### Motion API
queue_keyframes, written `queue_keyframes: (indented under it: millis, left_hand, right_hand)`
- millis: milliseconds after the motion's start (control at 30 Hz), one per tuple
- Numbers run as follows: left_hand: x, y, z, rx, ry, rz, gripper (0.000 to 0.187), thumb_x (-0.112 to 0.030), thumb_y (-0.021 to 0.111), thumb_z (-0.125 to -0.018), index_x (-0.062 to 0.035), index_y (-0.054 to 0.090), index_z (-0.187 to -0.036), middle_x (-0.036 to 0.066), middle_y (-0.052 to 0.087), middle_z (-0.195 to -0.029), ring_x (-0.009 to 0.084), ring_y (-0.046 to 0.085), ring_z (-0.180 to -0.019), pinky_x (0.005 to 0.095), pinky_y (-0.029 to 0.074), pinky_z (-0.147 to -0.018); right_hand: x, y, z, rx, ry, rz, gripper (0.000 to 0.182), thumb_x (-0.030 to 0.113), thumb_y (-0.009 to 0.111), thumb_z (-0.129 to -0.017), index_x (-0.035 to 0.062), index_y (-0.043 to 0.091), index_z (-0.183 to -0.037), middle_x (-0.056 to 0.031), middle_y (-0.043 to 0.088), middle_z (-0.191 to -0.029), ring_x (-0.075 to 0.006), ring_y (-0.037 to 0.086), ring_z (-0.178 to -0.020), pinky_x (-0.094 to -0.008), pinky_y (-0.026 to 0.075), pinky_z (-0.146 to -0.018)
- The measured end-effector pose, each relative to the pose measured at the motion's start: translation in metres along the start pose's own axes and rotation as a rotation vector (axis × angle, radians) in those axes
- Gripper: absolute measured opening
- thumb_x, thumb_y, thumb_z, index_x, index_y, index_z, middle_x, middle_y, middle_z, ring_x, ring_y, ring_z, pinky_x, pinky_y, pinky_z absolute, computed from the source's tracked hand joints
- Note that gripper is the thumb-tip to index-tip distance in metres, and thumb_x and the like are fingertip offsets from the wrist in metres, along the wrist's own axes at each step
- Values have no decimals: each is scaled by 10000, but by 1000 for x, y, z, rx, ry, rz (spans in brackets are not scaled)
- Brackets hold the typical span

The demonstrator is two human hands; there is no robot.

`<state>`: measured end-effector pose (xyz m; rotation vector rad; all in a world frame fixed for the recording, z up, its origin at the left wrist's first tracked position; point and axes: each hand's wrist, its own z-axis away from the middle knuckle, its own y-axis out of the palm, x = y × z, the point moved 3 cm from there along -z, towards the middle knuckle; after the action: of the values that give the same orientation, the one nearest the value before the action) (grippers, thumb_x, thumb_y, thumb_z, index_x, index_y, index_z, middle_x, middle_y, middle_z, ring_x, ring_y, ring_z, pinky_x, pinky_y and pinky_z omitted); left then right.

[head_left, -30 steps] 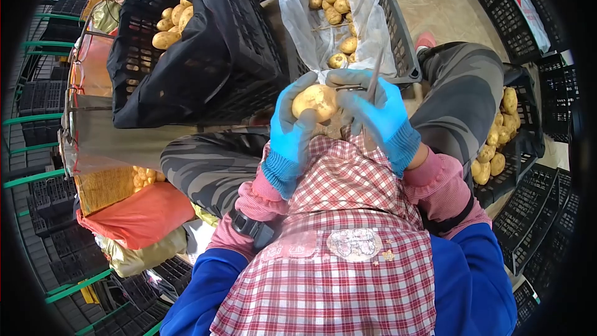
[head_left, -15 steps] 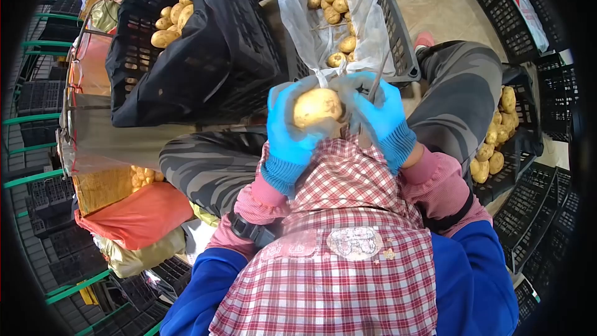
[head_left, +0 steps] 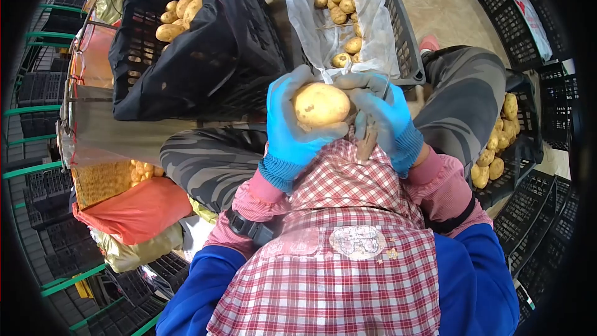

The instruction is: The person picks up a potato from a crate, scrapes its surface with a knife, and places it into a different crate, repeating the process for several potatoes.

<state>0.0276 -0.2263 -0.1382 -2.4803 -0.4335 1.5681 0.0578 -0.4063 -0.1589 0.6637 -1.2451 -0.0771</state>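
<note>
A big dark crate [head_left: 407, 37] with a white liner stands past the left hand [head_left: 291, 127] and right hand [head_left: 387, 115]. A yellow potato [head_left: 321, 104] sits between the left thumb and fingers, which curl around it, close to the right hand. The right fingers wrap around a thin knife [head_left: 367, 144].

I watch through a single head camera that looks forward and steeply down. The apron [head_left: 329, 280] fills the near, lower middle; the left hand [head_left: 286, 127] and right hand [head_left: 393, 119] sit close, around mid-picture, with a crate [head_left: 403, 31] farther ahead at the top. My view is wide, curving toward dark edges.
</note>
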Motion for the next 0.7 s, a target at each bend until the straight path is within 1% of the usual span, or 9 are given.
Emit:
queue_keyframes:
  millis: [33, 67, 100, 200, 233, 300, 533, 633, 700]
  left_hand:
    - [2, -2, -2, -9, 8, -1, 914, -401, 935, -616, -20, 509, -1330, 141, 521, -1263, 286, 544, -1157, 405, 471, -990]
    - [3, -4, -2, -18, 12, -1, 941, -398, 940, -612, -14, 491, -1344, 143, 518, -1276, 288, 541, -1178, 405, 467, -1003]
    - [-4, -8, -6, 109, 38, -54, 890, -370, 868, -752, -3, 409, -1419, 155, 458, -1406, 252, 532, -1254, 393, 458, -1061]
    - [2, -7, -7, 189, -128, 245, 827, -243, 821, -808, 12, 376, -1456, 158, 431, -1462, 254, 520, -1275, 392, 434, -1083]
    - [-1, -8, -6, 207, -146, 237, 767, -142, 756, -836, 27, 362, -1473, 161, 427, -1482, 254, 501, -1299, 393, 407, -1107]
    - [-4, -6, -7, 177, -150, 241, 753, -128, 753, -829, 24, 377, -1464, 158, 452, -1456, 247, 513, -1285, 384, 430, -1084]
    - [-15, 1, -14, 97, -133, 92, 675, -99, 752, -807, 24, 464, -1405, 147, 546, -1343, 214, 593, -1156, 340, 502, -985]
    - [-17, 2, -15, 30, -217, 172, 554, -106, 730, -840, 31, 534, -1340, 135, 593, -1278, 196, 602, -1118, 330, 502, -971]
    - [-17, 3, -17, -43, -202, 201, 412, -126, 716, -877, 44, 604, -1235, 142, 636, -1182, 189, 624, -1058, 319, 502, -932]
  right_hand:
    - [0, 3, 1, 20, 10, -56, 439, 147, 636, -919, -52, 544, -1300, -156, 657, -1136, -125, 607, -551, -231, 505, -500]
    - [0, 5, 0, 47, 3, -51, 486, 186, 650, -918, -51, 524, -1323, -154, 658, -1133, -123, 605, -547, -226, 500, -491]
    - [0, 8, 0, 74, -5, -46, 535, 225, 664, -917, -50, 504, -1347, -153, 659, -1129, -121, 603, -543, -221, 495, -482]
    - [6, 13, 3, 64, -19, 9, 598, 287, 672, -921, -45, 476, -1379, -146, 666, -1118, -118, 611, -564, -216, 491, -479]
    - [8, 15, 5, 59, 7, 10, 596, 299, 670, -924, -43, 483, -1373, -142, 669, -1101, -116, 613, -577, -214, 488, -480]
    - [9, 18, 6, 48, 62, 13, 591, 324, 667, -928, -41, 497, -1361, -132, 675, -1068, -112, 619, -602, -211, 481, -483]
    - [2, 12, 5, 109, 108, 49, 487, 395, 597, -971, -33, 575, -1204, -95, 671, -942, -99, 619, -613, -210, 469, -483]
    - [-2, 12, 5, 103, 123, 62, 472, 404, 581, -973, -28, 586, -1162, -88, 667, -912, -95, 622, -618, -204, 471, -494]
    - [4, 21, 7, 80, 92, 57, 467, 404, 580, -967, -28, 592, -1144, -83, 662, -901, -93, 625, -623, -201, 469, -503]
